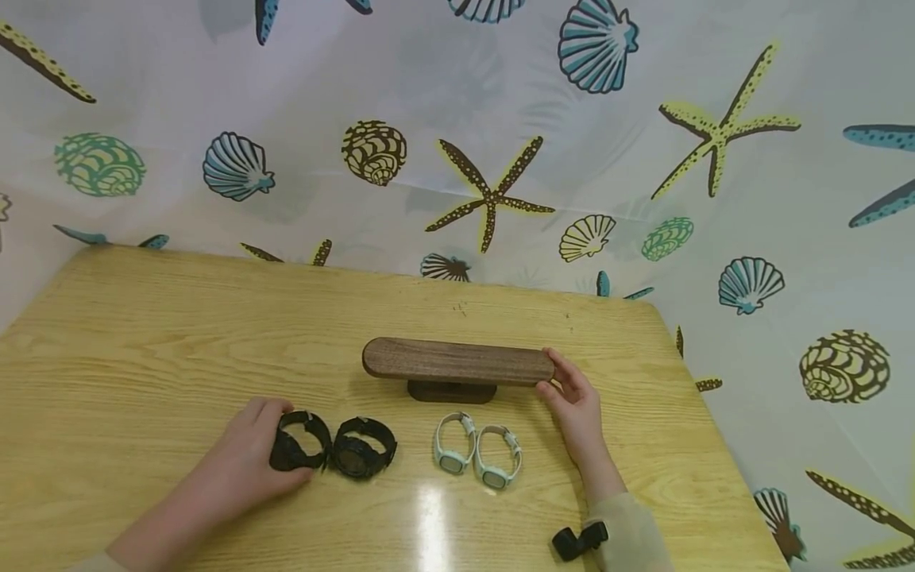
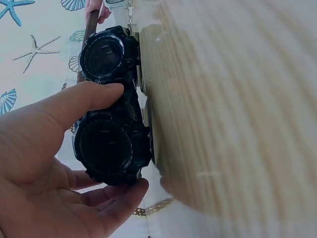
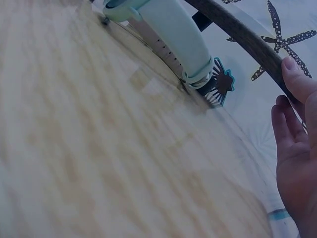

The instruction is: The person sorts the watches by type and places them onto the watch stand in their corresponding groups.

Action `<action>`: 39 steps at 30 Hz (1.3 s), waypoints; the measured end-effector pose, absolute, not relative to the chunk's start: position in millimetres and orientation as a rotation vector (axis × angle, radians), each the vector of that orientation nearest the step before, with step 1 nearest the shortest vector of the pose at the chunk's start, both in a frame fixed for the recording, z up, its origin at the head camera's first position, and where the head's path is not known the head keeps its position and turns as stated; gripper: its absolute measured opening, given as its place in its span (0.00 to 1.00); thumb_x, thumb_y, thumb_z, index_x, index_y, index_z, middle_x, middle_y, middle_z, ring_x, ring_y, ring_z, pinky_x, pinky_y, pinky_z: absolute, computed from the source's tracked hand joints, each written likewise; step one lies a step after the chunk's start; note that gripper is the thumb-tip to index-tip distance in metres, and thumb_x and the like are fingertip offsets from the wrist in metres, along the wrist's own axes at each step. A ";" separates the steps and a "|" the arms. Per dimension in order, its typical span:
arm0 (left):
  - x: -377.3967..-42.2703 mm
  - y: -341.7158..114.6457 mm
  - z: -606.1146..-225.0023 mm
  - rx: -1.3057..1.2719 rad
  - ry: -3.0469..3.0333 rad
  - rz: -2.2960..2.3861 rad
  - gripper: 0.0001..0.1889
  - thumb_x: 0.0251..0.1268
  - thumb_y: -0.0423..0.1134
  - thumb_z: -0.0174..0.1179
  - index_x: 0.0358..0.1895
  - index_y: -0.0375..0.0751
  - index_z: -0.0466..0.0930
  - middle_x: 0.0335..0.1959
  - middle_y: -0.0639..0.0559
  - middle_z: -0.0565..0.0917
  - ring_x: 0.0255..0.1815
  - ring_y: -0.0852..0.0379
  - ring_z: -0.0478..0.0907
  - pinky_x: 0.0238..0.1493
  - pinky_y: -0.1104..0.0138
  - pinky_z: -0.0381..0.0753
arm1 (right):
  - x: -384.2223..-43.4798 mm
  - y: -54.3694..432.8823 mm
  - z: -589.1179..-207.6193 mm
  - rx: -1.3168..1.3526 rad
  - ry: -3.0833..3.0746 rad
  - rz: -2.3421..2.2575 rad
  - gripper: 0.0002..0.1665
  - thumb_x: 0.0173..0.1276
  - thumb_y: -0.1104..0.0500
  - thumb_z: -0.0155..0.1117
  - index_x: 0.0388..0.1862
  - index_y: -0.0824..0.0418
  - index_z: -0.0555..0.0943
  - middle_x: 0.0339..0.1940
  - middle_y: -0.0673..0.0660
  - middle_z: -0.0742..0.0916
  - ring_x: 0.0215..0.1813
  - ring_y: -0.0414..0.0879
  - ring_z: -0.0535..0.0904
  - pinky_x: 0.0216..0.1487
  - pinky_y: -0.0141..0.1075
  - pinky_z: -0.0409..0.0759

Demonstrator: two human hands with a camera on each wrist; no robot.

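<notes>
Shell-print cloth (image 1: 307, 95) behind your wood-grain table (image 1: 179, 334): both hands busy

At left, your left hand (image 1: 246, 454) grips the outer black watch (image 1: 287, 454); the inner black watch (image 1: 353, 460) sits just beside it. Midway, the dark wooden stand (image 1: 457, 362) rises behind 2 mint watches (image 1: 452, 462). At right, your right hand (image 1: 579, 409) pinches the stand's right end. You seem to be adjusting the outer black watch while steadying the stand; the next move calls for a light left grip, clear of the inner black watch.

The left fingers (image 2: 124, 204) curl, gripping, while the right fingers (image 3: 281, 126) pinch.
</notes>
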State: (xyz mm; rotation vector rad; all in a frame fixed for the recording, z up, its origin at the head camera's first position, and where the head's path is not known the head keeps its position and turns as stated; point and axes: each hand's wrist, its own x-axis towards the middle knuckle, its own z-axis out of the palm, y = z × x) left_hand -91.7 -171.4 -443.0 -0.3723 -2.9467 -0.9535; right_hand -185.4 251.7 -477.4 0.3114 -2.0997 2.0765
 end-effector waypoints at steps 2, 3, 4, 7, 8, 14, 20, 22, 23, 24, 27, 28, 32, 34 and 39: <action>-92.9 -171.4 -443.5 -0.371 -2.942 -0.960 0.46 0.40 0.44 0.78 0.59 0.22 0.63 0.52 0.28 0.70 0.54 0.31 0.68 0.54 0.40 0.70 | -185.9 252.1 -477.3 0.314 -2.095 2.081 0.30 0.66 0.67 0.63 0.67 0.62 0.71 0.65 0.58 0.75 0.64 0.48 0.71 0.63 0.36 0.72; -93.5 -171.8 -443.4 -0.365 -2.937 -0.968 0.47 0.39 0.43 0.78 0.59 0.21 0.62 0.52 0.27 0.70 0.54 0.30 0.68 0.54 0.39 0.70 | -186.3 252.3 -477.3 0.315 -2.095 2.083 0.30 0.66 0.67 0.63 0.67 0.61 0.71 0.65 0.58 0.75 0.64 0.48 0.71 0.63 0.36 0.72; -94.0 -172.5 -443.0 -0.355 -2.930 -0.979 0.47 0.38 0.42 0.78 0.59 0.20 0.61 0.52 0.26 0.70 0.53 0.30 0.68 0.54 0.39 0.70 | -186.7 252.5 -477.3 0.317 -2.095 2.085 0.30 0.66 0.67 0.63 0.67 0.61 0.71 0.65 0.58 0.75 0.64 0.48 0.71 0.62 0.36 0.72; -95.9 -175.9 -440.8 -0.314 -2.912 -1.005 0.44 0.37 0.40 0.78 0.56 0.19 0.63 0.49 0.25 0.70 0.51 0.30 0.69 0.52 0.40 0.71 | -187.4 252.9 -477.4 0.316 -2.099 2.090 0.30 0.66 0.67 0.63 0.67 0.61 0.71 0.66 0.58 0.75 0.64 0.48 0.71 0.61 0.36 0.73; -96.6 -177.1 -439.6 -0.306 -2.907 -1.008 0.43 0.37 0.39 0.78 0.54 0.19 0.64 0.48 0.25 0.70 0.50 0.30 0.69 0.52 0.40 0.71 | -187.5 253.1 -477.4 0.313 -2.101 2.090 0.30 0.66 0.66 0.63 0.67 0.60 0.71 0.66 0.58 0.75 0.64 0.48 0.71 0.60 0.36 0.74; -103.6 -183.3 -429.2 -0.313 -2.903 -0.973 0.40 0.38 0.37 0.76 0.56 0.19 0.67 0.50 0.27 0.69 0.51 0.30 0.68 0.52 0.39 0.71 | -188.1 253.6 -477.4 0.296 -2.104 2.100 0.30 0.66 0.67 0.64 0.67 0.60 0.71 0.66 0.58 0.75 0.64 0.48 0.72 0.58 0.36 0.77; -112.3 -184.8 -422.7 -0.363 -2.894 -0.922 0.41 0.37 0.37 0.77 0.57 0.20 0.69 0.51 0.27 0.70 0.52 0.29 0.69 0.52 0.39 0.72 | -189.8 254.6 -478.2 0.292 -2.109 2.096 0.30 0.66 0.65 0.65 0.67 0.60 0.71 0.66 0.57 0.75 0.63 0.48 0.72 0.57 0.35 0.77; -114.3 -184.7 -421.6 -0.361 -2.892 -0.912 0.40 0.37 0.36 0.78 0.56 0.20 0.70 0.51 0.26 0.71 0.52 0.29 0.70 0.52 0.39 0.72 | -189.8 255.0 -478.5 0.291 -2.113 2.091 0.30 0.65 0.64 0.65 0.67 0.59 0.72 0.65 0.56 0.75 0.63 0.48 0.72 0.57 0.35 0.77; -115.1 -184.8 -421.0 -0.363 -2.886 -0.909 0.40 0.36 0.36 0.78 0.55 0.19 0.70 0.51 0.25 0.72 0.52 0.29 0.70 0.52 0.39 0.72 | -189.7 255.2 -478.7 0.292 -2.115 2.091 0.30 0.65 0.63 0.65 0.67 0.58 0.72 0.65 0.56 0.75 0.63 0.48 0.72 0.56 0.35 0.77; -115.9 -184.9 -420.4 -0.366 -2.881 -0.905 0.39 0.36 0.35 0.78 0.54 0.19 0.71 0.50 0.25 0.72 0.51 0.29 0.70 0.52 0.39 0.72 | -189.6 255.5 -478.9 0.292 -2.116 2.091 0.31 0.65 0.63 0.65 0.67 0.58 0.72 0.65 0.56 0.75 0.62 0.48 0.73 0.56 0.35 0.77; -117.7 -185.3 -418.3 -0.390 -2.865 -0.893 0.36 0.36 0.34 0.78 0.52 0.20 0.72 0.49 0.26 0.73 0.50 0.30 0.72 0.49 0.40 0.74 | -189.5 255.7 -478.9 0.297 -2.120 2.089 0.31 0.65 0.64 0.65 0.67 0.58 0.71 0.65 0.56 0.75 0.62 0.48 0.73 0.55 0.35 0.78; -118.3 -185.5 -417.4 -0.402 -2.859 -0.885 0.36 0.36 0.34 0.77 0.52 0.20 0.73 0.48 0.27 0.73 0.49 0.30 0.72 0.49 0.40 0.75 | -189.7 255.7 -479.1 0.300 -2.122 2.089 0.31 0.65 0.65 0.65 0.68 0.59 0.71 0.66 0.56 0.74 0.61 0.48 0.73 0.55 0.35 0.78; -122.9 -184.5 -411.3 -0.463 -2.831 -0.851 0.34 0.38 0.33 0.76 0.52 0.21 0.74 0.46 0.30 0.74 0.46 0.34 0.74 0.44 0.44 0.78 | -189.0 255.5 -479.0 0.305 -2.129 2.090 0.31 0.66 0.65 0.64 0.68 0.59 0.71 0.65 0.57 0.74 0.61 0.48 0.74 0.54 0.35 0.79; -127.2 -182.8 -407.7 -0.496 -2.810 -0.833 0.33 0.38 0.33 0.76 0.52 0.21 0.74 0.45 0.32 0.74 0.45 0.36 0.74 0.42 0.46 0.80 | -188.2 255.5 -478.9 0.301 -2.131 2.091 0.31 0.66 0.65 0.65 0.68 0.58 0.71 0.65 0.57 0.75 0.61 0.48 0.74 0.54 0.35 0.79; -139.4 -174.9 -396.9 -0.571 -2.782 -0.782 0.33 0.39 0.34 0.75 0.52 0.21 0.74 0.45 0.33 0.74 0.44 0.37 0.74 0.40 0.47 0.80 | -186.7 255.4 -479.3 0.302 -2.124 2.097 0.31 0.65 0.63 0.65 0.67 0.58 0.72 0.65 0.57 0.75 0.61 0.49 0.74 0.55 0.36 0.78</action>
